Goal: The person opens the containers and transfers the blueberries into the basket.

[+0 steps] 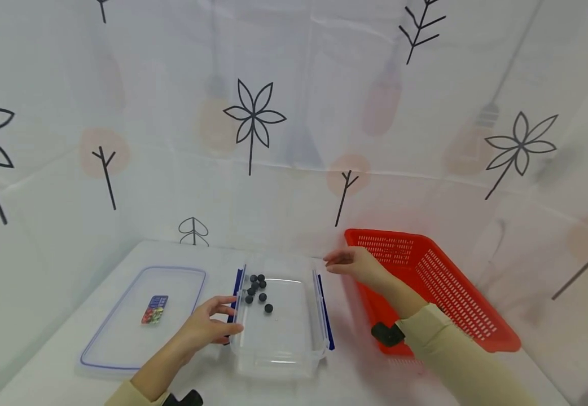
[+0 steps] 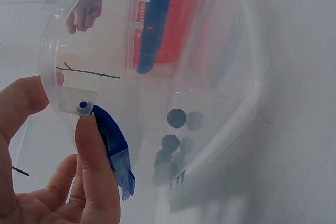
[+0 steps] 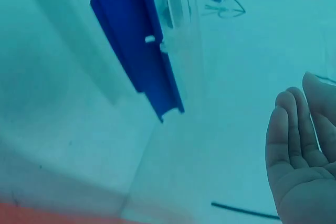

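A clear plastic box (image 1: pixel 279 332) with blue side latches stands on the white table. Several small black balls (image 1: pixel 268 308) lie in its left and back part. My left hand (image 1: pixel 207 322) grips the box's left rim, thumb over the edge. In the left wrist view, one finger touches the blue latch (image 2: pixel 113 148) from outside. My right hand (image 1: pixel 357 265) hovers beyond the box's back right corner, fingers fairly straight and close together, holding nothing. The right wrist view shows that palm apart from the blue right latch (image 3: pixel 136 40).
A clear lid (image 1: pixel 116 338) with a blue edge lies flat at the left, with a small colourful packet (image 1: pixel 154 309) on it. At the right, a red perforated basket (image 1: pixel 456 287) stands beneath my right forearm. A patterned white curtain (image 1: pixel 294 197) hangs behind the table.
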Action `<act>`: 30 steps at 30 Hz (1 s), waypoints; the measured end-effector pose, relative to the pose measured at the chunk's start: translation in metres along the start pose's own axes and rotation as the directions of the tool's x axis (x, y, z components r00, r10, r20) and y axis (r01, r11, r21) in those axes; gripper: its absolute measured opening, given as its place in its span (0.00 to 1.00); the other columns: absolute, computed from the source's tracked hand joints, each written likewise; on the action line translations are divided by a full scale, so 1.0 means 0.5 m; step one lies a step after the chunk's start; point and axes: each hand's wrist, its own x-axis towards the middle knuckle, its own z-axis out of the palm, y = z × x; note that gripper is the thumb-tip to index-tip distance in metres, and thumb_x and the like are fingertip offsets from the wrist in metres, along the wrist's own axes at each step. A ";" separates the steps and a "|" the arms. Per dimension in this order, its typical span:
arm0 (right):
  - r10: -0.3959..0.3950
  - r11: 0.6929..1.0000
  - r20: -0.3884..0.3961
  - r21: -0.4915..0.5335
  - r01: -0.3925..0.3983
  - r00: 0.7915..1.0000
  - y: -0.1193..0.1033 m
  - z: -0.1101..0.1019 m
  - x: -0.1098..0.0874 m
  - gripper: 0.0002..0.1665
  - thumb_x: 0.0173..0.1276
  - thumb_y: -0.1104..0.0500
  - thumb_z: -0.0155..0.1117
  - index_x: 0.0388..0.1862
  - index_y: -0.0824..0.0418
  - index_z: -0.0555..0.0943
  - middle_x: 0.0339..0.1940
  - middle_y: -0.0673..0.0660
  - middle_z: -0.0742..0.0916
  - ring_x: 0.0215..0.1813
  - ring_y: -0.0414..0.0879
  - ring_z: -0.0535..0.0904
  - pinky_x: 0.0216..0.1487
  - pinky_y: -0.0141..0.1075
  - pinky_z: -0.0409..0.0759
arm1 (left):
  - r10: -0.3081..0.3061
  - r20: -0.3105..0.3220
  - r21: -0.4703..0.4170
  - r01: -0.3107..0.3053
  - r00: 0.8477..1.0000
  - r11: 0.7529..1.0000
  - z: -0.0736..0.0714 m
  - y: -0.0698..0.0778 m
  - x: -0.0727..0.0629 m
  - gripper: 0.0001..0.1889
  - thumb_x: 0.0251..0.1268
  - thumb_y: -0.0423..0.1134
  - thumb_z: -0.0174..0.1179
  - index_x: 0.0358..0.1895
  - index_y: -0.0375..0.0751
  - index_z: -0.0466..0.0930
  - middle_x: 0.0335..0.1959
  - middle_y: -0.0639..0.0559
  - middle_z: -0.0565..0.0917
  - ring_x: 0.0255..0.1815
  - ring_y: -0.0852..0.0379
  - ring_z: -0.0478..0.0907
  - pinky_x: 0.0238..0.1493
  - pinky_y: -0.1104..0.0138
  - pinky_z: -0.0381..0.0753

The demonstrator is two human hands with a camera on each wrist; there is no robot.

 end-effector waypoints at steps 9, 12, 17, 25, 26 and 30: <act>-0.104 0.994 0.086 0.053 0.100 0.991 -0.018 0.047 0.018 0.13 0.64 0.60 0.63 0.47 0.63 0.81 0.42 0.58 0.84 0.45 0.51 0.80 0.51 0.40 0.78 | 0.002 0.000 -0.001 -0.002 1.000 1.000 0.000 0.005 -0.004 0.34 0.47 0.36 0.72 0.61 0.40 0.69 0.47 0.45 0.76 0.31 0.54 0.77 0.34 0.60 0.82; -0.124 0.991 0.101 0.063 0.118 0.987 -0.025 0.062 0.024 0.12 0.65 0.62 0.62 0.47 0.64 0.81 0.41 0.59 0.84 0.45 0.53 0.80 0.50 0.38 0.78 | 0.010 0.011 -0.005 -0.010 1.000 1.000 0.000 0.004 -0.003 0.34 0.48 0.36 0.71 0.61 0.40 0.69 0.47 0.45 0.75 0.32 0.54 0.78 0.34 0.60 0.82; -0.087 0.994 0.106 0.070 0.080 0.991 -0.041 0.089 0.030 0.12 0.63 0.61 0.64 0.46 0.61 0.82 0.41 0.57 0.85 0.44 0.50 0.80 0.50 0.37 0.78 | 0.017 0.023 -0.012 -0.017 1.000 1.000 -0.001 0.005 -0.003 0.34 0.48 0.35 0.71 0.61 0.40 0.68 0.47 0.45 0.75 0.32 0.54 0.77 0.34 0.60 0.82; -0.092 0.994 0.161 0.078 0.081 0.983 -0.062 0.132 0.052 0.12 0.63 0.63 0.64 0.46 0.61 0.82 0.41 0.58 0.85 0.43 0.48 0.80 0.50 0.38 0.78 | -0.001 0.001 0.000 0.001 1.000 1.000 -0.002 0.006 -0.002 0.33 0.48 0.35 0.71 0.61 0.41 0.69 0.46 0.46 0.76 0.31 0.54 0.77 0.34 0.60 0.83; -0.098 0.993 0.172 0.077 0.086 0.980 -0.064 0.137 0.056 0.12 0.63 0.62 0.64 0.46 0.61 0.82 0.41 0.59 0.84 0.43 0.48 0.80 0.50 0.38 0.78 | -0.005 -0.001 0.003 0.005 1.000 1.000 -0.001 0.006 -0.002 0.33 0.48 0.36 0.71 0.61 0.41 0.69 0.46 0.46 0.76 0.31 0.54 0.77 0.34 0.60 0.83; -0.097 0.993 0.225 0.092 0.079 0.970 -0.070 0.153 0.070 0.12 0.62 0.62 0.65 0.46 0.60 0.82 0.41 0.57 0.84 0.44 0.46 0.80 0.50 0.38 0.78 | -0.015 -0.007 0.014 0.015 1.000 1.000 0.000 0.004 0.000 0.34 0.47 0.37 0.72 0.61 0.42 0.69 0.46 0.47 0.76 0.31 0.54 0.77 0.34 0.60 0.83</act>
